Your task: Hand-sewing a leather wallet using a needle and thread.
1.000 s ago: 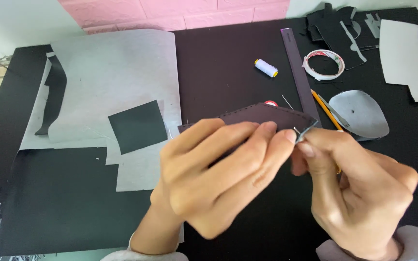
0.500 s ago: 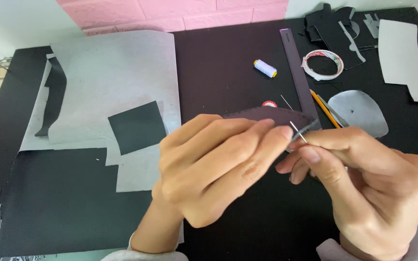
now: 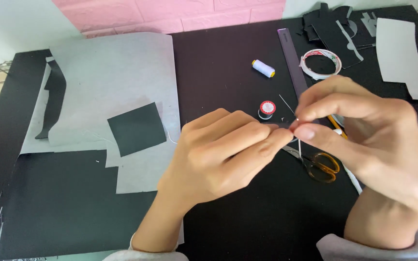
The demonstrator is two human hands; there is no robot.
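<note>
Since before, the right hand rose, pinching a needle; the left hand clamps the hidden dark piece. Stitching; next, pull the thread taut.

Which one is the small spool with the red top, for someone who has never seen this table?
Start at the long grey ruler lying on the black table. Just left of its near end, beyond the left hand, stands a small black spool with a red top. The other spool, farther back, lies on its side and is white with yellow ends.
</note>
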